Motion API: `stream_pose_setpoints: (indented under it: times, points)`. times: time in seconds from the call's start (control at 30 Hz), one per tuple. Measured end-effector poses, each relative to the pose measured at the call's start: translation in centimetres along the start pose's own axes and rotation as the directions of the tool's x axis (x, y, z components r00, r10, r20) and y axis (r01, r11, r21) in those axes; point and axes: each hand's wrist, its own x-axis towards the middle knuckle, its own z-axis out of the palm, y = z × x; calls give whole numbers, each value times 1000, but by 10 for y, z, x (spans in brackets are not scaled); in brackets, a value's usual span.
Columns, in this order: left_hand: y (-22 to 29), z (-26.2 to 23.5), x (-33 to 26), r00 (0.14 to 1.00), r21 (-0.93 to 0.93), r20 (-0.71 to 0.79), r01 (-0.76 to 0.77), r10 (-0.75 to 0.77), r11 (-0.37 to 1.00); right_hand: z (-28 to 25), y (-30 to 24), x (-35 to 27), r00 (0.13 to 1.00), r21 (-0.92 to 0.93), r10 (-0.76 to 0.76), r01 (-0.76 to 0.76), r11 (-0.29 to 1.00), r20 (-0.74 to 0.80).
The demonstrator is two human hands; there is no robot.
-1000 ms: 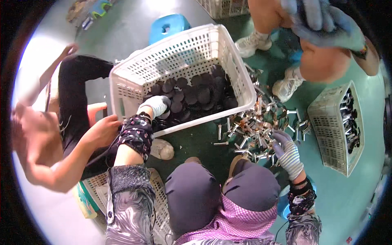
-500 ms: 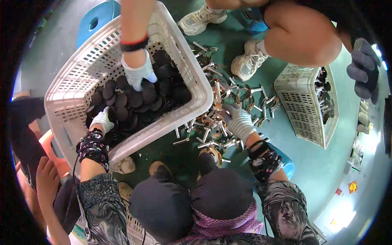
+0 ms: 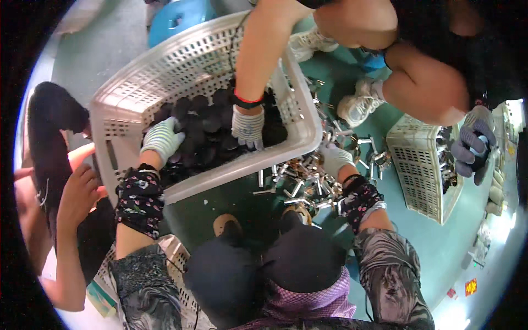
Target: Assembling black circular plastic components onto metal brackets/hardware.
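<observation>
While my left hand (image 3: pixel 163 139) sits loosely spread over the black discs (image 3: pixel 192 135) in the white crate (image 3: pixel 242 167), my right hand (image 3: pixel 335 159) is down at the metal parts (image 3: pixel 300 187) piled on the floor (image 3: pixel 236 201), though honestly I can't tell if it's pinching one.

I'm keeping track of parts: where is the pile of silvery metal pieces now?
In the head view, the pile of silvery metal pieces lies on the green floor right of centre, beside the large white plastic basket, at the wearer's gloved right hand.
</observation>
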Motion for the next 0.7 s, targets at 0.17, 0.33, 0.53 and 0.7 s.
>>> stream_pose_setpoints:
  times: [0.17,0.33,0.53,0.7]
  points:
    - [-1,-19,-26,957,-627,-266,-79,-117,775,1,-5,-10,998,-438,-46,24,899,-40]
    - [16,-61,-123,978,-931,-200,-210,-62,-299,27,4,-22,967,-573,-209,91,815,-143]
    - [44,-94,-251,995,-765,-100,-91,-22,-638,22,10,-60,932,-464,-207,49,885,-298]
    - [60,-81,-316,991,-542,-76,55,114,-838,21,19,-112,810,20,-40,63,998,-585]
